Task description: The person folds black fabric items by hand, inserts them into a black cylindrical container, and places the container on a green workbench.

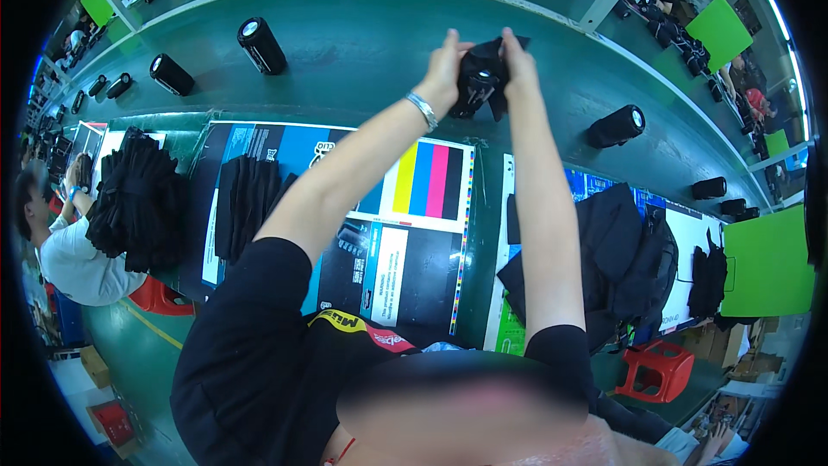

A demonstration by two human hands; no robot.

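Observation:
Both arms reach forward over the green conveyor belt [362, 43]. Between my hands is a dark cylindrical speaker [479, 85], with black cloth like a pouch around part of it. My left hand [444, 72] grips its left side, fingers closed against it. On the other side my right hand [518, 67] presses the cloth, its fingers pointing away from me. Whether the speaker rests on the belt or hangs just above it I cannot tell. Nearest on the belt are a black speaker [261, 46] to the left and another black speaker [616, 126] to the right.
Printed sheets [431, 272] cover the near bench. Folded black pouches [246, 207] and a bundled pile [138, 198] lie left, a black cloth heap [617, 242] right. A co-worker [78, 250] sits at far left. Red stools [657, 371] stand behind the bench.

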